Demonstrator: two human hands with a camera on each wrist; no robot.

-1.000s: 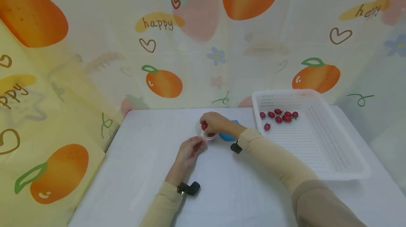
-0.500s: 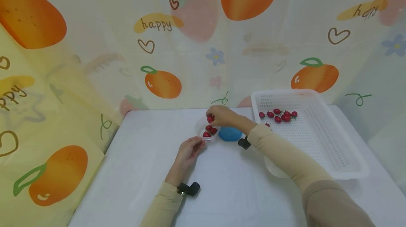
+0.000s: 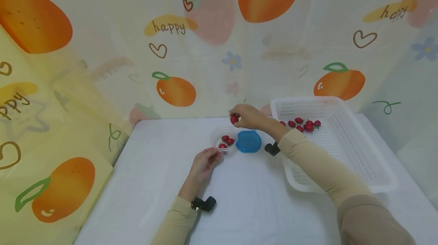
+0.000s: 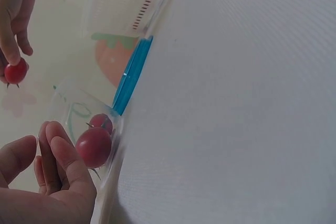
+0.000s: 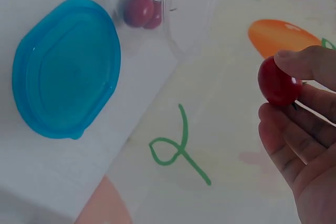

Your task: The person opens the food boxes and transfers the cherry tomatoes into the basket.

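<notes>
My right hand pinches a red cherry tomato between thumb and fingertips, raised above and behind a small clear plastic container. Inside that container lie several cherry tomatoes, some with green stems. My left hand pinches the container's near edge with thumb and fingers; the left wrist view shows the fingers against its clear wall. Flat on the table, just right of the container, is a blue lid.
A large white perforated basket stands on the right, partly behind the right forearm. Several cherry tomatoes lie near its back left corner. A fruit-printed curtain hangs behind the white-covered table.
My right hand has risen from the container with the cherry tomato, moving back and to the right. Tomatoes in the container and the blue lid are now uncovered. The left hand has stayed put.
</notes>
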